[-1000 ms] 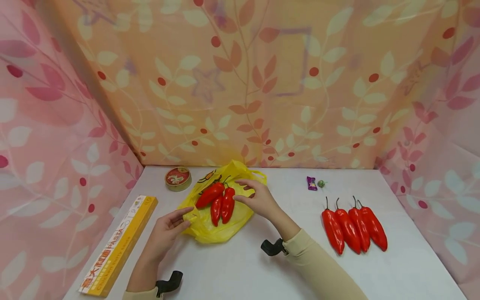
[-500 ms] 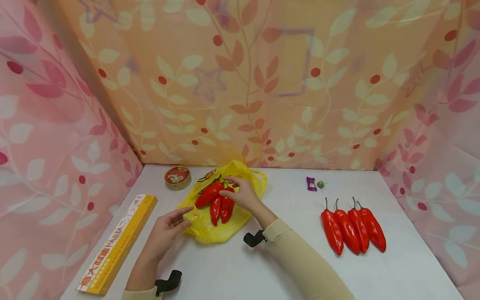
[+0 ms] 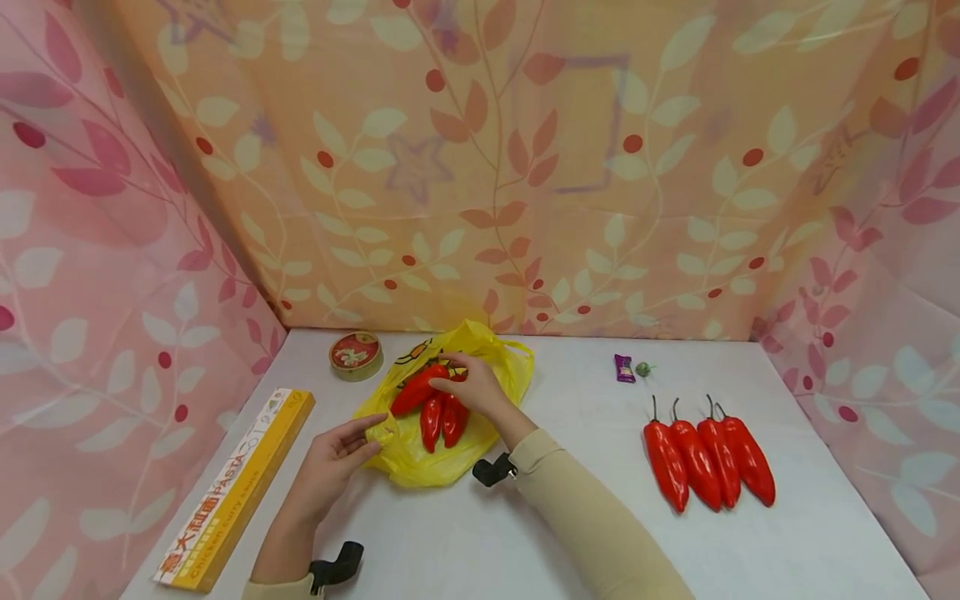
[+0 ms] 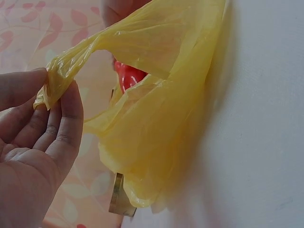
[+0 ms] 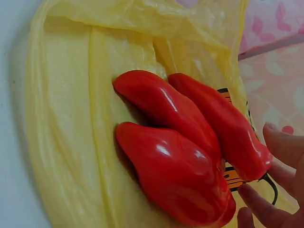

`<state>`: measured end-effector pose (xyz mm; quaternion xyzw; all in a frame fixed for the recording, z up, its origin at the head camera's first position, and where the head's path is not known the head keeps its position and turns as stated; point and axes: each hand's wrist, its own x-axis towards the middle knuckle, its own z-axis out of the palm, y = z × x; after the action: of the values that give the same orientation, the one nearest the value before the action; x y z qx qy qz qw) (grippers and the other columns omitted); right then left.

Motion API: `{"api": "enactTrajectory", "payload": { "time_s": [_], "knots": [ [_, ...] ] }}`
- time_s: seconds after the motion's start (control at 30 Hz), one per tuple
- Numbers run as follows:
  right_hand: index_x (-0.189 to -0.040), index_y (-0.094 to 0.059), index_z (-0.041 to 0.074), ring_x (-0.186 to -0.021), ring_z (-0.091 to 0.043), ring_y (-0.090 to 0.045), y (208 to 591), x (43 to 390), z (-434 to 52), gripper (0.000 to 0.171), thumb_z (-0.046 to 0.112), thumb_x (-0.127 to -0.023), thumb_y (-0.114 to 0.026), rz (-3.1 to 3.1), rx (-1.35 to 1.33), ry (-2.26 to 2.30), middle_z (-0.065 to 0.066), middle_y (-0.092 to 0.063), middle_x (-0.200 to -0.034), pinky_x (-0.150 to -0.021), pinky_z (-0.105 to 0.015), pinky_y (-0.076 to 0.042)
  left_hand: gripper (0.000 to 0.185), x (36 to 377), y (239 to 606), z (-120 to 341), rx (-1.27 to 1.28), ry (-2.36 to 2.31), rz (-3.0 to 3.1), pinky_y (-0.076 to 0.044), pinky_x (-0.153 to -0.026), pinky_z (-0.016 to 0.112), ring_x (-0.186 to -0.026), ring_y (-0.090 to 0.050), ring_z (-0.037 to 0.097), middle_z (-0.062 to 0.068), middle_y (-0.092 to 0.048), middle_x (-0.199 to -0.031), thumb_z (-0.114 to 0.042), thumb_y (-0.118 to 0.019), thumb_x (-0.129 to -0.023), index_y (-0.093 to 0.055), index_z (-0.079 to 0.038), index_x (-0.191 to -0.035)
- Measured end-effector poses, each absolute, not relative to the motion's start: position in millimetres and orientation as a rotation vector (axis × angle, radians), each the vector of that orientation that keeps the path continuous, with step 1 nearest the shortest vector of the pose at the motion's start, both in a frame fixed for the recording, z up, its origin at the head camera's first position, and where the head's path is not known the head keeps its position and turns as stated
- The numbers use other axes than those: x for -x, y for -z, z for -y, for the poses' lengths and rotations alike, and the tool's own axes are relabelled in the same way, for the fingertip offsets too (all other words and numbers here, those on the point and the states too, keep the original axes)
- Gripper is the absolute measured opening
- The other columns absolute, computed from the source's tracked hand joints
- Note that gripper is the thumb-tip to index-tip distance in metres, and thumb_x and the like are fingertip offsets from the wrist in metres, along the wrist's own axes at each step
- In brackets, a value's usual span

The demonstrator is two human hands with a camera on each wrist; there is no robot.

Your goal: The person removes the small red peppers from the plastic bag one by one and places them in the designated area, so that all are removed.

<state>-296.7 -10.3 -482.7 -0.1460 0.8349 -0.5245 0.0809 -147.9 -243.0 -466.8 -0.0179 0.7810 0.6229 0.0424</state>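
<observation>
A person's two hands work at a yellow plastic bag (image 3: 442,417) lying flat on a white worktop (image 3: 570,517), toward the back edge and left of centre. Three red peppers (image 3: 435,408) lie side by side on top of the bag, stems toward the back. The left hand (image 3: 330,467) is at the bag's near left corner, and the left wrist view shows its thumb and fingers (image 4: 66,123) pinching a twisted strip of the yellow plastic and lifting it off the worktop. The right hand (image 3: 472,387) rests over the stem ends of the peppers, fingers loosely bent and touching them; the pictures do not clearly show whether it grasps one. Four more red peppers (image 3: 708,458) lie in a neat row near the right edge of the worktop, well apart from the bag. A small round tin (image 3: 356,356) sits just beside the bag at the back left. A long yellow pasta box (image 3: 236,492) lies along the left edge. A purple wrapped sweet (image 3: 623,367) and a small green one (image 3: 642,367) sit near the back edge, right of centre. Leaf-patterned cloth (image 3: 480,167) walls the worktop on three sides.
</observation>
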Motion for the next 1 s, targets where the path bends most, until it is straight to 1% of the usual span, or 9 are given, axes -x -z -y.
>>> {"api": "enactTrajectory", "payload": {
  "time_s": [0.07,0.2,0.3,0.37,0.47,0.6,0.67,0.87,1.0],
  "knots": [
    [-0.141,-0.060,0.019,-0.113,-0.027,-0.060,483,297,11,0.056,0.038,-0.091,-0.076,-2.497,0.440,1.564,-0.006,-0.062,-0.136,-0.096,-0.041,-0.057,0.041,148,466,243,0.050,-1.905,-2.393,-0.055,-0.092,0.019,-0.115,-0.062,0.020,0.014,-0.059,-0.142,-0.011,-0.067,-0.097,-0.062,-0.011,-0.138],
    [-0.139,-0.062,0.019,-0.108,-0.027,-0.059,481,295,13,0.052,0.034,-0.091,-0.075,-2.516,0.455,1.557,-0.007,-0.064,-0.128,-0.093,-0.040,-0.057,0.041,148,467,243,0.045,-1.906,-2.390,-0.054,-0.092,0.019,-0.116,-0.062,0.021,0.014,-0.059,-0.142,-0.011,-0.067,-0.097,-0.062,-0.010,-0.138],
    [-0.136,-0.065,0.021,-0.106,-0.025,-0.059,480,292,13,0.047,0.035,-0.092,-0.074,-2.541,0.445,1.565,-0.004,-0.065,-0.122,-0.091,-0.037,-0.057,0.041,148,468,243,0.042,-1.907,-2.386,-0.054,-0.092,0.019,-0.116,-0.062,0.021,0.014,-0.058,-0.143,-0.011,-0.067,-0.097,-0.062,-0.010,-0.138],
    [-0.134,-0.066,0.022,-0.108,-0.024,-0.060,477,290,12,0.043,0.036,-0.094,-0.072,-2.548,0.447,1.600,-0.002,-0.067,-0.122,-0.091,-0.036,-0.058,0.042,148,468,244,0.042,-1.907,-2.387,-0.054,-0.093,0.018,-0.116,-0.062,0.020,0.013,-0.058,-0.143,-0.012,-0.068,-0.097,-0.062,-0.010,-0.138],
    [-0.132,-0.068,0.019,-0.110,-0.026,-0.065,472,287,9,0.037,0.033,-0.098,-0.067,-2.541,0.500,1.700,-0.004,-0.068,-0.124,-0.091,-0.036,-0.059,0.042,148,468,244,0.038,-1.906,-2.393,-0.054,-0.093,0.018,-0.116,-0.062,0.018,0.012,-0.058,-0.144,-0.014,-0.068,-0.097,-0.061,-0.011,-0.138],
    [-0.135,-0.065,0.013,-0.100,-0.028,-0.069,463,281,3,0.035,0.025,-0.103,-0.060,-2.442,0.515,1.852,-0.011,-0.065,-0.127,-0.082,-0.038,-0.062,0.043,148,468,246,0.023,-1.912,-2.394,-0.054,-0.092,0.018,-0.115,-0.063,0.016,0.013,-0.057,-0.144,-0.014,-0.068,-0.097,-0.061,-0.010,-0.138],
    [-0.136,-0.063,0.012,-0.098,-0.027,-0.068,460,277,1,0.034,0.023,-0.104,-0.057,-2.391,0.491,1.895,-0.012,-0.064,-0.128,-0.079,-0.038,-0.063,0.042,148,468,246,0.016,-1.916,-2.395,-0.054,-0.092,0.017,-0.114,-0.063,0.015,0.014,-0.057,-0.144,-0.014,-0.068,-0.097,-0.061,-0.009,-0.138],
    [-0.132,-0.067,0.019,-0.101,-0.022,-0.064,457,269,-12,0.030,0.023,-0.107,-0.050,-2.364,0.495,1.905,-0.006,-0.065,-0.125,-0.084,-0.033,-0.061,0.041,148,469,247,0.012,-1.919,-2.403,-0.054,-0.092,0.017,-0.114,-0.063,0.014,0.014,-0.057,-0.144,-0.014,-0.068,-0.097,-0.062,-0.009,-0.137],
    [-0.132,-0.067,0.024,-0.105,-0.022,-0.063,453,262,-26,0.029,0.026,-0.104,-0.056,-2.346,0.515,1.870,-0.004,-0.065,-0.125,-0.087,-0.033,-0.060,0.042,148,469,247,0.013,-1.915,-2.405,-0.054,-0.092,0.017,-0.114,-0.062,0.013,0.014,-0.057,-0.144,-0.014,-0.068,-0.097,-0.062,-0.009,-0.138]
  ]
}}
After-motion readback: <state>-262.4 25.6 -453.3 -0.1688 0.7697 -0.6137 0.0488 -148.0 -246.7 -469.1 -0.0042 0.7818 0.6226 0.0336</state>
